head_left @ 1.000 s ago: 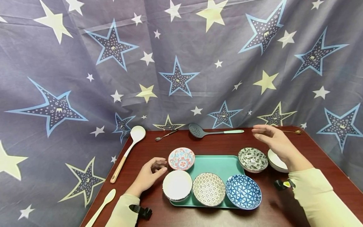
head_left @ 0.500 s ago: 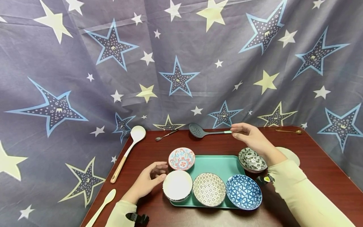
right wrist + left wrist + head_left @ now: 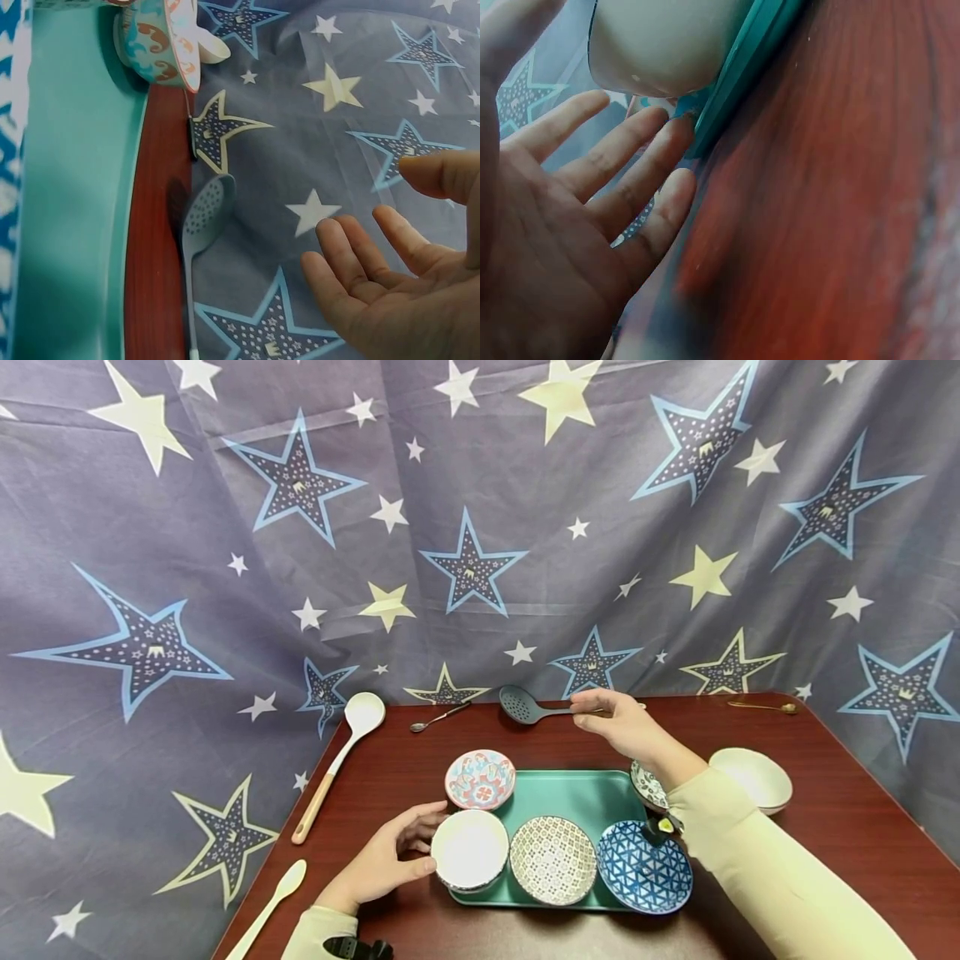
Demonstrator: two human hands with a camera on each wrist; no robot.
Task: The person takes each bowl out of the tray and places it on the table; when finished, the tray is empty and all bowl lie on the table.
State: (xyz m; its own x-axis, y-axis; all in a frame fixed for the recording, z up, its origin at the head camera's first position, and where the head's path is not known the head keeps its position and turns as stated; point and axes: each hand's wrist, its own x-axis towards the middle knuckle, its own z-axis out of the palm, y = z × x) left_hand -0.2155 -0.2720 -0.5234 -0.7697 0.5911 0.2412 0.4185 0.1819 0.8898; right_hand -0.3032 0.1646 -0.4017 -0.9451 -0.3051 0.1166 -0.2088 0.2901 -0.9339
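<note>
My left hand is beside the white bowl on the green tray's front left corner. Its fingers are spread and loosely bent near the bowl's side, holding nothing; contact is unclear. My right hand hovers beyond the tray over the handle of a grey slotted spoon. That hand's fingers are loosely extended with nothing between them. A beige patterned bowl and a blue triangle-patterned bowl stand along the tray's front. My right forearm partly covers a leaf-patterned bowl.
A pink-and-blue bowl sits at the tray's back left corner. Another white bowl stands at the right. A ladle and a cream spoon lie on the left, small spoons at the back. A star-patterned curtain hangs behind.
My right hand has moved left from near the right-hand white bowl to above the slotted spoon's handle. My left hand has shifted slightly down, staying beside the white bowl. The bowls look unmoved.
</note>
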